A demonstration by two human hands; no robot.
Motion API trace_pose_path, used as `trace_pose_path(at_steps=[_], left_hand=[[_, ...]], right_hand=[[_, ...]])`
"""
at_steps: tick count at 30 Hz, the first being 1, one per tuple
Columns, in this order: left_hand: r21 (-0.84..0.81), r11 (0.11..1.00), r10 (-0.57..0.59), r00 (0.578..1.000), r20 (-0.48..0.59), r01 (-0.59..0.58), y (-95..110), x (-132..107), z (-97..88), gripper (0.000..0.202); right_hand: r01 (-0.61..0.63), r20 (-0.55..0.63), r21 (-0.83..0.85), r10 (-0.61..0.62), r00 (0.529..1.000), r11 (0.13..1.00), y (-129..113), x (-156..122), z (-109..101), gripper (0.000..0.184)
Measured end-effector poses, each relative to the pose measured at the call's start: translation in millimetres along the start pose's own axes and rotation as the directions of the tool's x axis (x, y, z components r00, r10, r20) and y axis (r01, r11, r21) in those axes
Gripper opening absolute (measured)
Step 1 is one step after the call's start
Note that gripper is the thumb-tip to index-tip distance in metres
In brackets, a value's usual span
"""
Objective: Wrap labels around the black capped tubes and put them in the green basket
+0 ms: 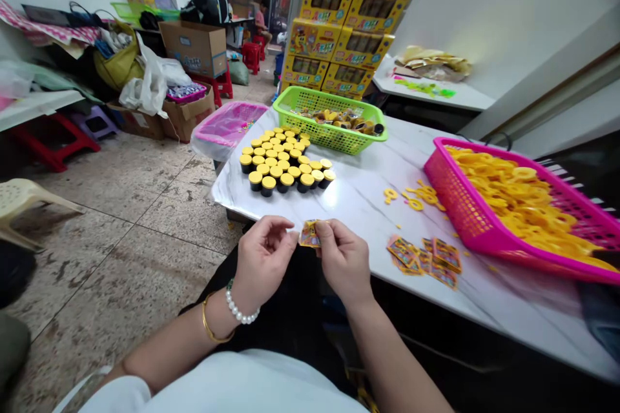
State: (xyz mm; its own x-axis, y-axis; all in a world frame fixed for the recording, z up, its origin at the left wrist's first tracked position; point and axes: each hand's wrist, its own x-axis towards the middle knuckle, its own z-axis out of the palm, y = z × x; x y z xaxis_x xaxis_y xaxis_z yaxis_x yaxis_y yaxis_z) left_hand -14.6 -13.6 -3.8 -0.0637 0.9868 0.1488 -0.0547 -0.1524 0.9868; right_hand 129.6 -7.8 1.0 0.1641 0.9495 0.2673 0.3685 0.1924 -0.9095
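My right hand (pixel 345 261) pinches a small printed yellow card (pixel 310 233) between thumb and fingers, just over the table's front edge. Close to the card's left side, my left hand (pixel 268 255) is curled with thumb and forefinger near each other; whatever lies between them is too small to make out. Beyond the hands stands a cluster of black tubs with yellow lids (pixel 276 171). To the right lie loose stacks of similar printed cards (pixel 426 261), with several yellow plastic rings (pixel 416 197) behind them.
On the white marbled table (pixel 358 197), a pink basket (pixel 479 232) of yellow plastic parts stands right and a green basket (pixel 334 139) of wrapped pieces at the back. A lined pink basket (pixel 227 122) sits at the left corner. Yellow boxes (pixel 339 32) are stacked behind.
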Motion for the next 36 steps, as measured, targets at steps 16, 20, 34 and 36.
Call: trace_pose_path(at_steps=[16, 20, 34, 36], left_hand=[[0.158, 0.974, 0.17, 0.985, -0.031, -0.163, 1.3, -9.1, -20.0, 0.014], [0.089, 0.989, 0.135, 0.975, -0.177, -0.12, -1.2, -7.8, -23.2, 0.024], [0.048, 0.992, 0.124, 0.984, -0.127, -0.119, -6.3, -8.7, -29.6, 0.011], [-0.057, 0.997, -0.051, 0.995, -0.081, 0.047, -6.0, -6.9, -33.7, 0.016]], right_hand=[[0.414, 0.003, -0.301, -0.433, 0.901, 0.859, 4.4, -10.6, 17.9, 0.027], [0.456, 0.013, -0.356, -0.484, 0.875, 0.816, 3.9, -10.2, 22.3, 0.026], [0.58, 0.119, -0.363, -0.581, 0.805, 0.73, -0.1, -12.9, 34.9, 0.026], [0.597, 0.162, -0.333, -0.579, 0.799, 0.73, -2.1, -10.3, 37.1, 0.026]])
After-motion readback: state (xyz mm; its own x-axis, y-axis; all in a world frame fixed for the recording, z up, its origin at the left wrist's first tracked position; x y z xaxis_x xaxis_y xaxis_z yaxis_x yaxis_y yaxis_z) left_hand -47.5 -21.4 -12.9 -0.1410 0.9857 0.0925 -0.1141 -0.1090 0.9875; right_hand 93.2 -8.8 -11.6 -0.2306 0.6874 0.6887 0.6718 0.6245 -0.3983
